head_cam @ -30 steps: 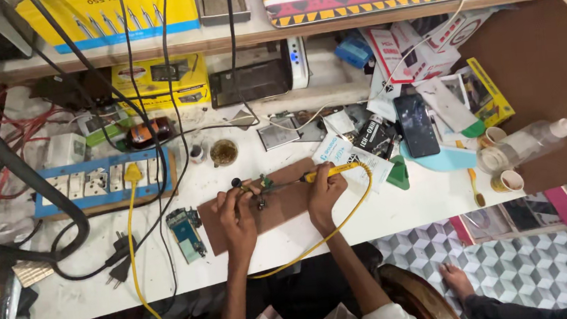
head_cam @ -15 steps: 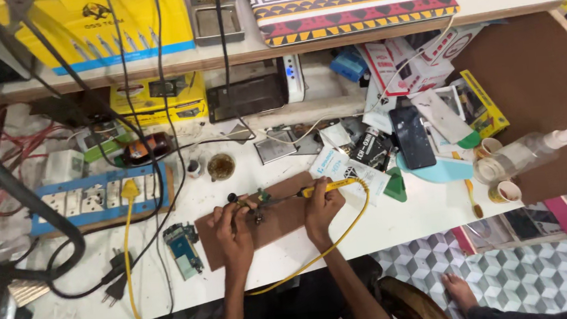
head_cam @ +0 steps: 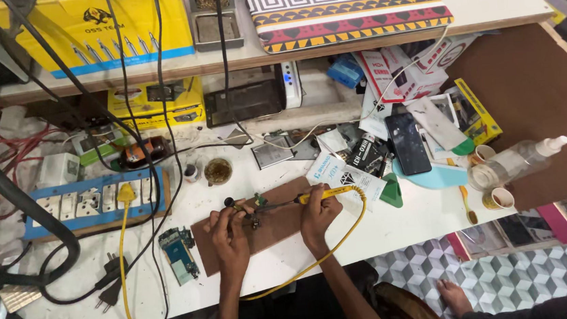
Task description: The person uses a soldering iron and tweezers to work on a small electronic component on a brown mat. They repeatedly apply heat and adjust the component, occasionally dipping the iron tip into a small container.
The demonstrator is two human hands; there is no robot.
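My right hand (head_cam: pixel 317 212) grips a yellow-handled soldering iron (head_cam: pixel 324 194), its tip pointing left toward a small part (head_cam: pixel 255 213) on a brown wooden board (head_cam: pixel 283 228). My left hand (head_cam: pixel 229 227) pinches that small part and holds it down on the board. A yellow cable (head_cam: pixel 344 233) runs from the iron, loops off the table's front edge and back under my arms. A green circuit board (head_cam: pixel 179 254) lies just left of the wooden board.
A blue-and-white power strip (head_cam: pixel 89 205) with a yellow plug sits at left among black cables. A small round tin (head_cam: pixel 217 171), a black phone (head_cam: pixel 408 143), a clear pump bottle (head_cam: pixel 519 159), papers and boxes crowd the table. Another person's foot (head_cam: pixel 454 296) shows at bottom right.
Both hands stay on the wooden board with the iron's tip at the small part. Only the camera view has shifted slightly.
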